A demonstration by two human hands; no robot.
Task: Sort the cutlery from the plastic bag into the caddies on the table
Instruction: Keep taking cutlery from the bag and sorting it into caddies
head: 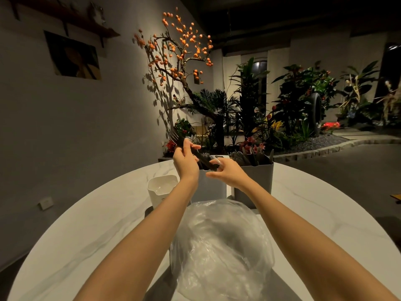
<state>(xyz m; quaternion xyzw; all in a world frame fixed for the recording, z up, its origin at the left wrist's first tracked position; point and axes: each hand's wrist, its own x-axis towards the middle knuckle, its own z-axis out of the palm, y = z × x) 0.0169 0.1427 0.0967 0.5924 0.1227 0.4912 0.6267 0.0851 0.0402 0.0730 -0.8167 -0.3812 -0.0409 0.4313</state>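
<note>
A round white table (91, 231) fills the lower view, its far edge curving just behind three caddies. A crumpled clear plastic bag (221, 246) lies on it nearest the person, between the two forearms. Beyond the bag stand a grey caddy (258, 181) on the right with dark cutlery handles sticking up, a second grey caddy (211, 187) in the middle, also with dark cutlery, and a smaller white caddy (161, 189) on the left. The left hand (186, 159) is raised above the middle caddy, fingers curled round a dark fork (186, 148), tines pointing up and left. The right hand (225, 170) hovers just beside it over the same caddy, thumb and forefinger pinching the lower end of the fork, other fingers loosely spread. Bare tabletop lies open to both sides of the bag.
</note>
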